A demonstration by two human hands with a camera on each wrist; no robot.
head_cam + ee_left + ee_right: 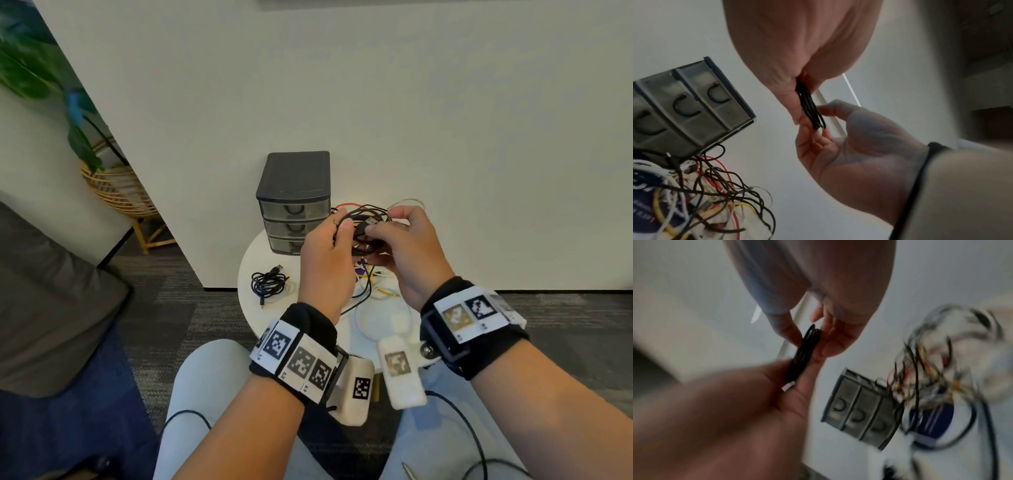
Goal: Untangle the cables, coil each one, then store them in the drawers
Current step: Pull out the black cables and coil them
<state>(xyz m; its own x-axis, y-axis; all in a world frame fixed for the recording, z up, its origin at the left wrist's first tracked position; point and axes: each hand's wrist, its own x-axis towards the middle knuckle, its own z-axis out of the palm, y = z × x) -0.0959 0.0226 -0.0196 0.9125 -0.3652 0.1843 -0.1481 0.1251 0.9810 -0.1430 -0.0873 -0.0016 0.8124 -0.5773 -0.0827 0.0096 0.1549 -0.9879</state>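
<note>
The small grey drawer unit point(294, 202) stands at the back of the round white table point(251, 270), against the wall; its three translucent drawers are all pushed in, and what lies inside them cannot be made out through the smoky fronts. In front of the unit and raised above the table, both hands share one black cable coil point(364, 233). The left hand point(325, 263) has its fingers and thumb curled narrowly round the coil's near-unit side, the loops pressed flat between them in the left wrist view. The right hand point(416, 255) pinches the coil's far side, thumb and fingertips closed on a plug end at the loops. Beneath the hands, just beside the unit's lower right corner, a tangle of loose cables point(373, 284) in black, red, yellow and white sprawls on the table. In front of the unit, toward its left, a second black cable point(269, 282), already coiled, lies by itself on the tabletop, apart from the tangle.
</note>
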